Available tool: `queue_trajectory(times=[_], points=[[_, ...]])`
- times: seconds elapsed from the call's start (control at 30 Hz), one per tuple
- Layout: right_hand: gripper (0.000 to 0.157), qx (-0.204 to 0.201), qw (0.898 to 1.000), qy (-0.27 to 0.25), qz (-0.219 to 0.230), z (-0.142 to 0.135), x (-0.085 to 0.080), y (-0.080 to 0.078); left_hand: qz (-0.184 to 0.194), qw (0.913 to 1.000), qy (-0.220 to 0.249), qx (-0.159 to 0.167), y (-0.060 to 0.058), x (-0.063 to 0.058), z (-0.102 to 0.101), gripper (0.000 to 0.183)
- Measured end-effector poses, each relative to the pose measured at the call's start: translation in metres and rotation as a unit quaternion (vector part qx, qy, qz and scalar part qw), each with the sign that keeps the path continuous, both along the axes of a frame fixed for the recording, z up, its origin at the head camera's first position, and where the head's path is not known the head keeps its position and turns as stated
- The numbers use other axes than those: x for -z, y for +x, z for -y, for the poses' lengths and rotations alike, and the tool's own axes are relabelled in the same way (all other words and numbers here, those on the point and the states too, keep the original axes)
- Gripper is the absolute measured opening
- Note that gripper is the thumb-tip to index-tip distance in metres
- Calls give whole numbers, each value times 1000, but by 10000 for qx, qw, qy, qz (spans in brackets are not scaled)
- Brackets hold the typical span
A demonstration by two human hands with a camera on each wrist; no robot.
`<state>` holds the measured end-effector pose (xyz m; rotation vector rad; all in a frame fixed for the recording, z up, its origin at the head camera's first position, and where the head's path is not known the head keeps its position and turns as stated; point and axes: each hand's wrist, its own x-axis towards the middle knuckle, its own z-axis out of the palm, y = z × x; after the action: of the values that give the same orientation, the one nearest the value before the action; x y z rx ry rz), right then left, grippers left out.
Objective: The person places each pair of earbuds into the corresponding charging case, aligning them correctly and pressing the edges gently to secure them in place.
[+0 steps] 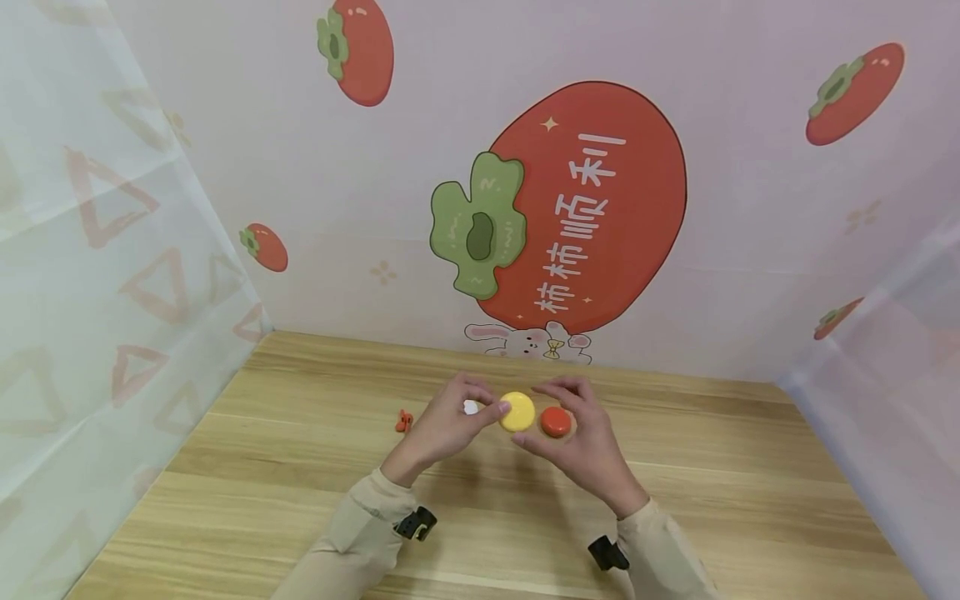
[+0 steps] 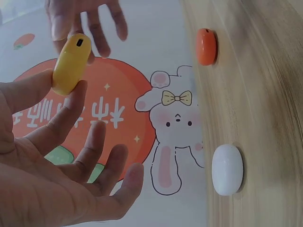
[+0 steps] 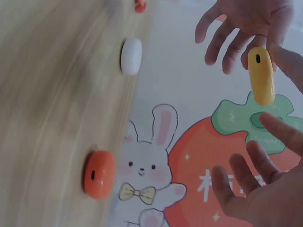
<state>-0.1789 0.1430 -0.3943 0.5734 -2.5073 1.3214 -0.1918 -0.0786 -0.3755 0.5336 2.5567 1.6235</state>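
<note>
My left hand pinches a round yellow disc between thumb and index finger, above the table. The disc has thick rounded sides, and a small dark slot shows in its edge in both wrist views. My right hand is just to the right with fingers spread, its thumb tip close by the disc's lower edge. Behind the right hand's gap lies a red-orange disc of similar shape, also with a slot. A white rounded piece lies on the table, partly covered by the left hand in the head view.
A small orange figure-like piece lies left of the left hand. The wood-grain table meets a back wall sheet printed with persimmons and a rabbit. Pale patterned sheets stand at the sides.
</note>
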Motion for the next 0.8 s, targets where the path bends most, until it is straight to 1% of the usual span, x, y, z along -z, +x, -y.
queue_trajectory(times=[0.07,0.17,0.33,0.5,0.63,0.8], points=[[65,-83,9985,386,-368,0,-1,-1,-33,10000,-53,49,-1,2,1,23],[62,-170,9927,866,-824,2,-2,-1,-68,9998,-128,116,-1,3,1,23],[54,-197,9831,1343,-1227,5,-2,-1,-129,9994,-206,237,-2,5,1,22],[53,-236,9751,1635,-1480,8,-3,-2,-86,9991,-326,254,-1,7,2,23],[51,-220,9701,1835,-1575,10,-5,-2,-96,9987,-442,245,-1,9,3,25],[51,-221,9693,1913,-1526,12,-5,-3,-101,9981,-563,222,0,10,4,25]])
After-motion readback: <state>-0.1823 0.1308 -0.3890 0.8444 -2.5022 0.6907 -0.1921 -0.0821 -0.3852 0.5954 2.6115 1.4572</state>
